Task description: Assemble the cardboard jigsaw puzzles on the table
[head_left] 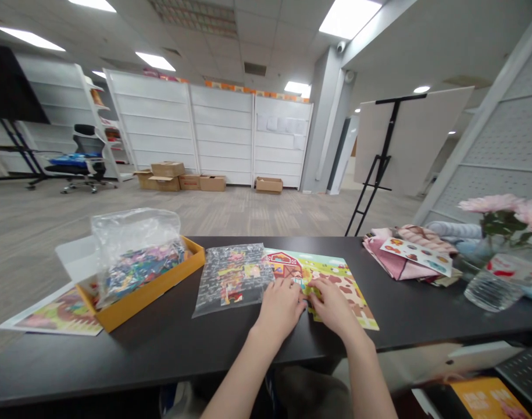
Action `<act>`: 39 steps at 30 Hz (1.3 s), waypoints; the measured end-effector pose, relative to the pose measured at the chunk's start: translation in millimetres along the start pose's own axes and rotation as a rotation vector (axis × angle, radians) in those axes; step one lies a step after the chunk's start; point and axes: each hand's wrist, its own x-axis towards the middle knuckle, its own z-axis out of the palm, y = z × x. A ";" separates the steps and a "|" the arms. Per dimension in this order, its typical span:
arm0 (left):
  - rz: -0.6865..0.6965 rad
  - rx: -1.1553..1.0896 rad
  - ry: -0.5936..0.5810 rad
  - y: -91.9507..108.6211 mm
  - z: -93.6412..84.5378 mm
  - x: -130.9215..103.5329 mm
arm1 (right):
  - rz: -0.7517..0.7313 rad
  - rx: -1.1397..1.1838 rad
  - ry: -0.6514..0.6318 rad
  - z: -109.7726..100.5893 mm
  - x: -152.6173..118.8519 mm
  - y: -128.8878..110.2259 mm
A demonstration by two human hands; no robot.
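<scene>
A farm jigsaw puzzle with a red barn and a brown-spotted cow lies on the dark table, partly covered by both hands. My left hand rests palm down over its lower left, fingers stretched forward onto the picture. Thumb and fingers of my right hand are pinched at the puzzle's lower middle, around a small yellow-green puzzle piece, mostly covered by the fingers. Left of the puzzle, touching its edge, is a clear plastic bag with several joined and loose pieces in it.
An open yellow box holds a clear bag of puzzle pieces at left, over a printed sheet. At right are folded cloths, a sticker sheet, a water bottle and pink flowers.
</scene>
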 end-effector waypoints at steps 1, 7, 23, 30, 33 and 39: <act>-0.013 0.015 0.004 1.2 0.9 1.6 | 0.000 0.008 0.001 -0.4 -0.9 0.1; -0.107 0.097 -0.020 7.1 1.6 3.6 | 0.017 0.045 -0.024 -2.8 -3.7 -1.0; -0.088 0.114 0.034 4.7 9.1 4.5 | 0.036 0.040 -0.024 0.2 -2.7 0.1; -0.105 -0.056 0.047 1.7 9.6 3.9 | 0.080 0.012 -0.049 -3.8 -2.5 -4.8; -0.117 -0.109 0.068 2.1 10.6 4.7 | 0.096 -0.009 -0.052 -6.6 -1.5 -9.1; -0.132 -0.111 0.087 5.4 11.2 4.2 | 0.093 0.007 -0.061 -6.8 -1.2 -7.4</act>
